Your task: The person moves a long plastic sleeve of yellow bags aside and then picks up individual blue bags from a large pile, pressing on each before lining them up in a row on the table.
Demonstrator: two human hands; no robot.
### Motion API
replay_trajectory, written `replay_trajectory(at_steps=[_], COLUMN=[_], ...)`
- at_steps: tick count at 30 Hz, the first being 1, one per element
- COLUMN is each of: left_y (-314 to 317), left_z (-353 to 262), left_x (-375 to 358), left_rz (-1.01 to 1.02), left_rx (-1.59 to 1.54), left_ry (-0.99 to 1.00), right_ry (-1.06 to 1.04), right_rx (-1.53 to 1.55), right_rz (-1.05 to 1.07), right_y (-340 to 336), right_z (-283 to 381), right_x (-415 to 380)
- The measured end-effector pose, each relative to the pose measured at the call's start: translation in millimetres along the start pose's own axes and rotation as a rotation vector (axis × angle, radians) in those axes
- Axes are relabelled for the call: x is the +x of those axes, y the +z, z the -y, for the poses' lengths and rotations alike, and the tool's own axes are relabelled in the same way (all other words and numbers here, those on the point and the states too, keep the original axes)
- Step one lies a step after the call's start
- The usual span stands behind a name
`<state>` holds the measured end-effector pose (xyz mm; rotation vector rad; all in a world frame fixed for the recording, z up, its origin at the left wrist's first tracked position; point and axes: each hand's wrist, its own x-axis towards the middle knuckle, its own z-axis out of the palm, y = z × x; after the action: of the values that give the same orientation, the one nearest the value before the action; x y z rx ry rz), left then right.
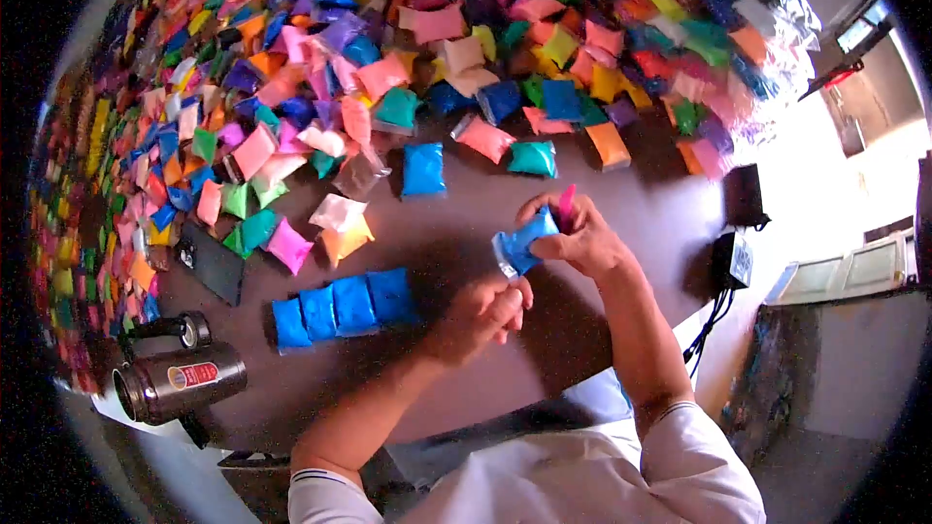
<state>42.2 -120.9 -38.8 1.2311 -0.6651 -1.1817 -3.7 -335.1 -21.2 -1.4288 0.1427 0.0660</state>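
Note:
My right hand (581, 241) is closed on a small blue packet (529, 241), holding it above the brown table (485, 369). A bright pink object (566, 206) sticks up between its fingers. Just below the packet's clear end, my left hand (488, 315) has its fingers curled together; whether it grips anything is too small to tell. Left of it, several blue packets (345, 308) lie side by side in a row. A single blue packet (423, 170) lies farther back.
A huge heap of colourful packets (388, 49) covers the back and left. A dark mug (180, 383), a roll of tape (195, 330) and a dark flat object (209, 262) are at the left. Black boxes (733, 257) with cables stand at the right edge.

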Motion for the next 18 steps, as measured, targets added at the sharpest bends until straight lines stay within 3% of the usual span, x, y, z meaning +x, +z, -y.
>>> replay_trajectory(at_steps=[8,11,13,16,18], left_y=[7.8,5.8,2.3,6.5,3.1], left_z=[5.1,3.3,8.6,4.7,8.5], left_x=[-1.4,-0.6,0.9,0.5,0.3], left_rz=[-0.144,-0.142,-0.122,-0.201,-0.169], left_rx=[0.036,0.019,0.027,-0.024,-0.023], left_ry=[0.004,-0.026,-0.005,0.010,-0.011], right_ry=[0.061,0.069,0.159,0.160,0.109], right_rx=[0.108,0.185,0.107,-0.100,-0.001], right_rz=[0.252,0.129,-0.098,-0.066,0.024], right_y=[7.4,14.3,17.9,29.8,30.5], right_z=[-1.4,-11.6,-25.6,-12.0,-6.1], right_x=[1.4,-0.3,-0.5,2.4,3.0])
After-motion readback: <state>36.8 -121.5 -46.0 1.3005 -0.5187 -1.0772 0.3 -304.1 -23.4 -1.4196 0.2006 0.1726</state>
